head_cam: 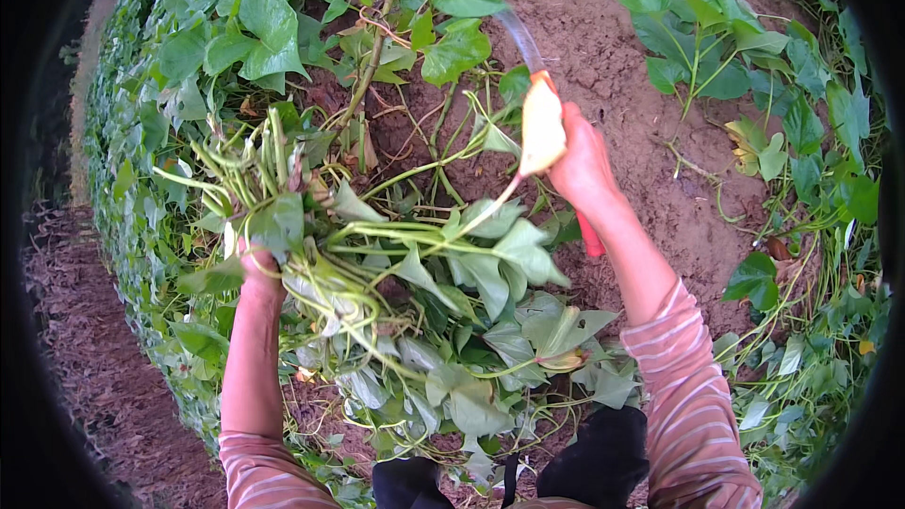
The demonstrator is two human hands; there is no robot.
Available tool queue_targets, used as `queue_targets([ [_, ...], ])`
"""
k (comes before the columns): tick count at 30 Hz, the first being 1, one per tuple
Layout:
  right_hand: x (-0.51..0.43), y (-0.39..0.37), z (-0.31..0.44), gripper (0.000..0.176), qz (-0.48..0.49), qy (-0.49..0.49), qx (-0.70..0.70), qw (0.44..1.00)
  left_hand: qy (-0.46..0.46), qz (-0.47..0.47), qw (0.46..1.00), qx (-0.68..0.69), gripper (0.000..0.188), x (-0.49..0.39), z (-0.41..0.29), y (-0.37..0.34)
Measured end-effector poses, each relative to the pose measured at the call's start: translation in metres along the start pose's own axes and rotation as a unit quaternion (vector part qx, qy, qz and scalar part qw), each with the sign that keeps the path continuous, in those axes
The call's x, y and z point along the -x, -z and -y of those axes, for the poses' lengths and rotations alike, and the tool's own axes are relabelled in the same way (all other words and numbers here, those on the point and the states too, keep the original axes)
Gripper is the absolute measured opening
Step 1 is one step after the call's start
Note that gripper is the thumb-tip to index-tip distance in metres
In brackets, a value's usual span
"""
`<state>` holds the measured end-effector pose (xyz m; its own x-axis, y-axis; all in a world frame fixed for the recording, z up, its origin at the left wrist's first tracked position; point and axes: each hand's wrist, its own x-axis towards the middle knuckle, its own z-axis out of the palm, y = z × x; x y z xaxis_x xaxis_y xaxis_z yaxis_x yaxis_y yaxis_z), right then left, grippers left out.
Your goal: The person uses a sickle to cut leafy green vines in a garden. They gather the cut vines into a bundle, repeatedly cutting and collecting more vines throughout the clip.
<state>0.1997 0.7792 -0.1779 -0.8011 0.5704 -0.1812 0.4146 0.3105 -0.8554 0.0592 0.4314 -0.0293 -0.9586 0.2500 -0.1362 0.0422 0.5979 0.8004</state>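
Note:
My left hand (260, 267) grips a thick bundle of cut leafy vines (368, 240), which look like sweet potato vines. Their pale stem ends stick up at the upper left, and the leaves trail to the right and down. Leaves and stems partly hide the fingers. In my right hand (585, 159) is a sickle by its red handle (592, 237). Its curved metal blade (522, 39) points up and left, the tip hidden behind green leaves. A pale, overexposed leaf (541, 129) lies across the front of the handle, on a stem running toward the bundle.
Rooted vines (261, 39) grow densely along the left, around a slanting woody stick (375, 49). Bare brown soil (608, 63) lies beyond the sickle. More leafy plants (707, 49) stand at right. My dark-clad legs (597, 452) are at the bottom.

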Motion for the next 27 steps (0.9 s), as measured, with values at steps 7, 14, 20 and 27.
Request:
queue_targets([
  [7,-0.034,-0.001,0.036,0.030,0.077,0.029,0.040,0.996,-0.020,-0.056,0.993,0.104,0.027,-0.072,-0.044,-0.104],
  [14,-0.001,-0.013,-0.012,0.029,0.015,0.152,-0.208,0.966,0.006,0.038,0.991,-0.130,0.031,-0.149,-0.065,-0.146],
  [20,0.006,0.000,-0.035,0.034,0.010,0.070,-0.172,0.983,0.101,0.176,0.977,-0.072,0.054,-0.171,-0.038,-0.162],
  [27,0.010,0.000,-0.042,0.043,0.032,0.010,-0.321,0.947,0.125,0.290,0.949,-0.021,0.044,-0.162,-0.038,-0.157],
])
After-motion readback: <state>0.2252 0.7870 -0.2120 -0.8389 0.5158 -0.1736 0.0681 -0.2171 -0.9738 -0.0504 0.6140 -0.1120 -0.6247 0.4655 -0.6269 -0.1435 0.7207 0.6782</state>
